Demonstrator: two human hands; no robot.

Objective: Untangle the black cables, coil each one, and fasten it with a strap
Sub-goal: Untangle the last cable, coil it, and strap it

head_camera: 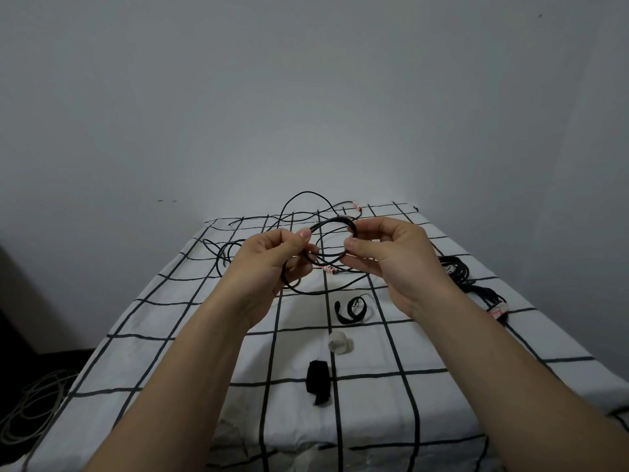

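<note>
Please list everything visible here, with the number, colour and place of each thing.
tablecloth: 1, white with black grid, spread in front
cable coil: 1, black, held above the tablecloth
loose cables: several, black, tangled at the tablecloth's far end
cable bundle: 1, black with a white-pink tag, right side
curled strap: 1, black, centre
whitish roll: 1, translucent white, just nearer than the curled strap
black strap roll: 1, black, nearest of all
floor cables: some loops, grey, floor at left
left hand: 1, holds the coil's left side
right hand: 1, pinches the coil's right side
</note>
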